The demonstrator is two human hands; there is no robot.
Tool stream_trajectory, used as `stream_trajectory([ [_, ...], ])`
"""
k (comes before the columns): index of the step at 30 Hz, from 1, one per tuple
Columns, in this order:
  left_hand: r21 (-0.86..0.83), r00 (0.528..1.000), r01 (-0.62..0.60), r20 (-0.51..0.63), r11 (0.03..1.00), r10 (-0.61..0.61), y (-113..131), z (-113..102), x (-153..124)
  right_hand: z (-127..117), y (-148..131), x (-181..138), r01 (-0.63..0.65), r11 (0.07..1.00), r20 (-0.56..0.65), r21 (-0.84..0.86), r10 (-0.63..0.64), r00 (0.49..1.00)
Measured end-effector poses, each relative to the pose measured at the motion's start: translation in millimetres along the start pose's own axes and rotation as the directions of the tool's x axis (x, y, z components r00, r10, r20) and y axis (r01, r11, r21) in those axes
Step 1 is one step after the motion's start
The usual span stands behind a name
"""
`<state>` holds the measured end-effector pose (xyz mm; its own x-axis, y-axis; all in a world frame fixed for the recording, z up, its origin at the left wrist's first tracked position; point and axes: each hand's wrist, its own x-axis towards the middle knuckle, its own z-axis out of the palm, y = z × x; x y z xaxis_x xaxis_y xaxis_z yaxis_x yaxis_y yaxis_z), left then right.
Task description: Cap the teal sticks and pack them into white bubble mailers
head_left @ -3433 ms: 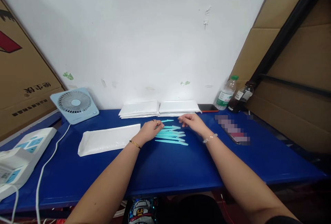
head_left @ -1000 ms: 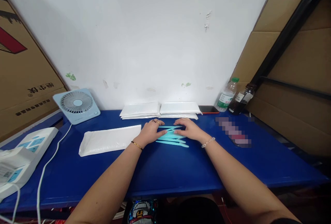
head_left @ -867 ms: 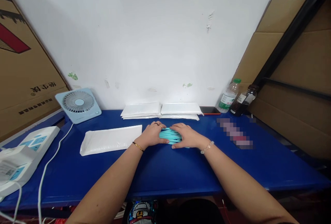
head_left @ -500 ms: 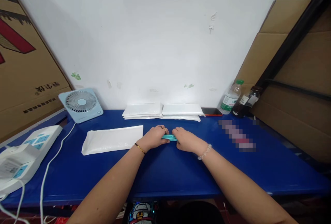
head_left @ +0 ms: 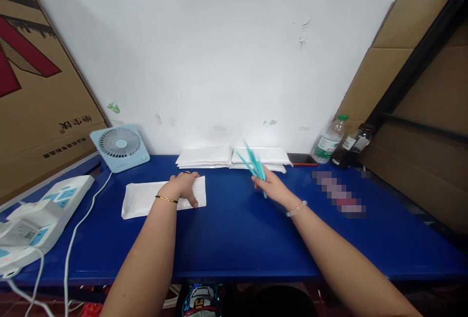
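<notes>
My right hand [head_left: 269,186] is closed around a bunch of teal plastic sticks [head_left: 253,163], lifted off the blue table [head_left: 237,229] and blurred by motion, their ends fanning up and to the left. My left hand [head_left: 184,186] rests on the right end of a flat white padded envelope [head_left: 146,200] that lies on the table to the left of centre. Its thumb presses on the envelope's near edge and its fingers curl over the far edge. A gold bracelet is on my left wrist and a bead bracelet on my right.
Two stacks of white envelopes [head_left: 204,157] [head_left: 272,155] lie against the wall, with a phone [head_left: 302,159] beside them. A small blue fan [head_left: 120,147] and a white power strip [head_left: 40,209] with cable are at left. Two bottles [head_left: 329,140] [head_left: 353,145] and cardboard stand at right.
The teal sticks lay spread on the table; both hands gathered them into a bunch. Now my right hand has lifted the bunch, and my left hand has moved left onto the white envelope.
</notes>
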<state>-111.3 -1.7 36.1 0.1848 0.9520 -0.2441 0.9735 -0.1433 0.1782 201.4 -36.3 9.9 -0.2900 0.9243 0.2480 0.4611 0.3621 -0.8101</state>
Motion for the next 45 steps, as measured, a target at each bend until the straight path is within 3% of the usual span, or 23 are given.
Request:
stream_trajectory([
  [2,-0.012,0.999,-0.014,-0.04,1.0,0.013,2,1,2,-1,7,3,0.038,0.97,-0.103,0.239,-0.014,0.995],
  [5,-0.078,0.982,-0.064,-0.18,0.995,0.05,4,-4,-1,2,15,5,0.058,0.917,-0.178,0.395,0.015,0.984],
  [8,-0.231,0.908,-0.169,-0.415,0.958,0.06,4,-16,-11,7,19,7,0.029,0.884,-0.152,0.467,0.048,0.987],
  [10,-0.382,0.784,-0.266,-0.619,0.885,-0.032,6,-26,-18,9,20,7,0.01,0.871,-0.123,0.491,0.059,0.991],
  [11,-0.463,0.69,-0.346,-0.715,0.816,-0.114,7,-30,-22,9,19,8,0.001,0.868,-0.112,0.496,0.063,0.992],
  [13,-0.561,0.469,-0.581,-0.823,0.59,-0.319,8,-39,-25,10,16,8,-0.007,0.866,-0.107,0.5,0.07,0.992],
  [14,-0.556,0.385,-0.705,-0.821,0.441,-0.421,8,-42,-25,10,15,8,-0.01,0.865,-0.108,0.502,0.074,0.991],
  [15,-0.527,0.34,-0.801,-0.791,0.285,-0.509,8,-45,-23,11,13,8,-0.01,0.862,-0.113,0.506,0.079,0.99],
  [16,-0.497,0.341,-0.857,-0.743,0.134,-0.577,7,-46,-21,11,11,7,-0.012,0.859,-0.117,0.512,0.084,0.99],
  [17,-0.49,0.392,-0.871,-0.68,-0.012,-0.619,5,-46,-18,11,8,7,-0.018,0.855,-0.115,0.518,0.09,0.989],
  [19,-0.547,0.6,-0.783,-0.538,-0.296,-0.593,4,-42,-11,12,2,4,-0.04,0.854,-0.077,0.519,0.093,0.993],
  [21,-0.626,0.801,-0.595,-0.414,-0.504,-0.432,6,-32,-5,13,-7,-1,-0.068,0.862,-0.002,0.502,0.08,0.997],
  [23,-0.669,0.886,-0.463,-0.375,-0.581,-0.274,13,-18,0,15,-18,-7,-0.089,0.879,0.077,0.468,0.059,0.995],
  [26,-0.685,0.915,-0.395,-0.355,-0.612,-0.193,27,3,7,18,-35,-18,-0.056,0.919,0.152,0.39,-0.004,0.988],
  [29,-0.714,0.929,-0.367,-0.254,-0.596,-0.269,35,15,17,23,-47,-27,0.036,0.962,0.153,0.269,-0.079,0.985],
  [31,-0.787,0.921,-0.352,-0.196,-0.507,-0.335,39,16,22,27,-49,-29,0.095,0.982,0.077,0.164,-0.109,0.991],
  [33,-0.832,0.912,-0.349,-0.194,-0.431,-0.363,44,14,24,30,-48,-27,0.101,0.988,-0.077,0.118,-0.093,0.993],
  [35,-0.798,0.91,-0.384,-0.243,-0.464,-0.335,53,10,21,31,-46,-23,0.026,0.963,-0.217,0.268,0.034,0.976],
  [37,-0.697,0.911,-0.413,-0.318,-0.585,-0.264,67,9,13,29,-43,-17,-0.086,0.808,-0.198,0.584,0.244,0.949],
  [39,-0.627,0.917,-0.355,-0.378,-0.694,-0.127,83,14,6,26,-40,-13,-0.201,0.519,-0.019,0.831,0.387,0.922],
  [41,-0.63,0.921,-0.207,-0.383,-0.748,0.068,99,22,-1,25,-38,-11,-0.302,0.284,0.167,0.91,0.417,0.894],
  [43,-0.657,0.896,-0.079,-0.377,-0.75,0.236,111,31,-3,26,-36,-11,-0.379,0.193,0.283,0.905,0.392,0.875],
  [45,-0.653,0.885,-0.04,-0.375,-0.757,0.277,115,35,-4,28,-37,-13,-0.424,0.222,0.334,0.878,0.351,0.875],
])
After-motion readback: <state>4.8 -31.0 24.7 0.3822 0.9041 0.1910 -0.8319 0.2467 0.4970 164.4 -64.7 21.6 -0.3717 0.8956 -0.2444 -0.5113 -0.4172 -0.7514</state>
